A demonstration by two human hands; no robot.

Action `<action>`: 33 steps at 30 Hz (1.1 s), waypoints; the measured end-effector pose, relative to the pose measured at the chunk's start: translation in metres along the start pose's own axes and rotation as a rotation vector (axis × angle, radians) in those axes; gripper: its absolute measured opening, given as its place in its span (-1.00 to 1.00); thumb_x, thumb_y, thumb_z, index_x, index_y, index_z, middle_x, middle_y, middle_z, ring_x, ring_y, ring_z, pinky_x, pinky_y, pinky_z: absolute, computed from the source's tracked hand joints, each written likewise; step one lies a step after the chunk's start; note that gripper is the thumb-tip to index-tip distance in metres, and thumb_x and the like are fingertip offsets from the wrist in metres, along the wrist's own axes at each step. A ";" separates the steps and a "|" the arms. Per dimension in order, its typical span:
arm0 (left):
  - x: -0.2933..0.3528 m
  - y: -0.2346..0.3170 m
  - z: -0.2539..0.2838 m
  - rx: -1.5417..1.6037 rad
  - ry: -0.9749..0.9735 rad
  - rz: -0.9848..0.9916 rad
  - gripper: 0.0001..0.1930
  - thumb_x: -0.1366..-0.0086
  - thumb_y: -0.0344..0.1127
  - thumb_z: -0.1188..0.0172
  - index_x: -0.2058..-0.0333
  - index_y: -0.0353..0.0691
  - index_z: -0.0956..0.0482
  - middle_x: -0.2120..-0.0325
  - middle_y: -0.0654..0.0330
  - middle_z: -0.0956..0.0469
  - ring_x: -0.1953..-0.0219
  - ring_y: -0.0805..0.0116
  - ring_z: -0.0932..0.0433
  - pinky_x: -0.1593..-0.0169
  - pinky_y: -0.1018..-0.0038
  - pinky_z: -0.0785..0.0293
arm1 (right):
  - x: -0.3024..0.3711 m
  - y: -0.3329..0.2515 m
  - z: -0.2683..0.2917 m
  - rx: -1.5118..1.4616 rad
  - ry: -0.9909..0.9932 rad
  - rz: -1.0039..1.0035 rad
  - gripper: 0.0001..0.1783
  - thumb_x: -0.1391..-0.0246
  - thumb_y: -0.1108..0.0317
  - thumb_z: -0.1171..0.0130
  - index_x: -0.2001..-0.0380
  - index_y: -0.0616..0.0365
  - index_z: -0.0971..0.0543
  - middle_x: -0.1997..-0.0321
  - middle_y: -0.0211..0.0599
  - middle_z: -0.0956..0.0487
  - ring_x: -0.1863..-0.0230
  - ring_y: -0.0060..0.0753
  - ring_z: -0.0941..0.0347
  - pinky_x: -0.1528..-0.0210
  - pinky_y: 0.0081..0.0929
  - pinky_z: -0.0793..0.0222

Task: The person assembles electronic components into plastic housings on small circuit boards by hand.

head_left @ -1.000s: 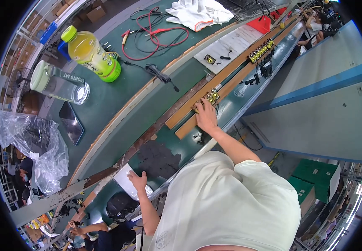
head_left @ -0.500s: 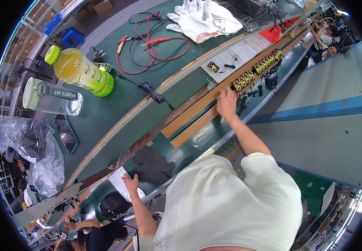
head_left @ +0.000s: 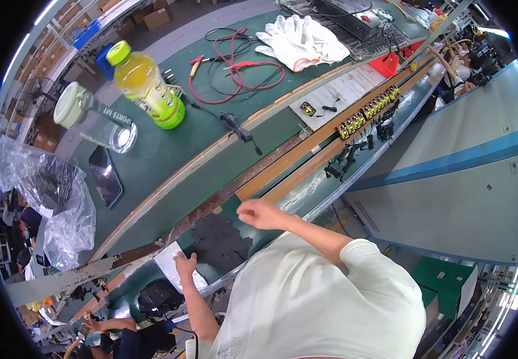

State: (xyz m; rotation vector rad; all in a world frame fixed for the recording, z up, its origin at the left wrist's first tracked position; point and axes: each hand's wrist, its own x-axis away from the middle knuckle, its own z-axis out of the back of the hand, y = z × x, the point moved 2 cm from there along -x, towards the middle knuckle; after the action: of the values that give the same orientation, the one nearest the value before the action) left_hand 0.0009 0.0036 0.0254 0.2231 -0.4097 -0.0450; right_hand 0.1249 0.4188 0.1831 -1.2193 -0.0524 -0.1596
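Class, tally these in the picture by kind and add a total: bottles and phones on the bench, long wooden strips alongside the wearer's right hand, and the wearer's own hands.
Bottles: 2
Phone: 1
Wooden strips: 2
Wearer's hands: 2
Total: 7

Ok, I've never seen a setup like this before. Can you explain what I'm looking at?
There's no robot arm here, just a person's bare hands. The view comes from a fisheye camera worn on the head, looking down, so straight edges bend. The left hand rests at a white sheet. The right hand is loosely curled near the ends of two brown strips; I can't tell whether it holds anything. Further along the strips sits a row of small yellow-and-black parts. The green bench also bears white gloves, a drink bottle and a phone.
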 end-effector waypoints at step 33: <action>0.001 0.006 -0.005 -0.201 -0.113 -0.255 -0.16 -0.12 0.11 -0.34 -0.07 -0.67 -0.48 -0.17 -0.43 -0.43 -0.26 -0.42 -0.38 -0.42 -0.09 -0.18 | 0.245 -0.346 0.140 0.358 0.886 1.371 -0.40 -0.09 0.01 -0.38 0.11 0.39 -0.51 0.27 -0.09 -0.55 0.38 -0.39 -0.45 0.33 -0.50 -0.38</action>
State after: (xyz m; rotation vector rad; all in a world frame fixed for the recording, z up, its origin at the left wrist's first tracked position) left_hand 0.0038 0.0105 0.0223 0.0729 -0.4841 -0.3489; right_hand 0.3209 0.4111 0.5839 -0.5345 1.4300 0.5039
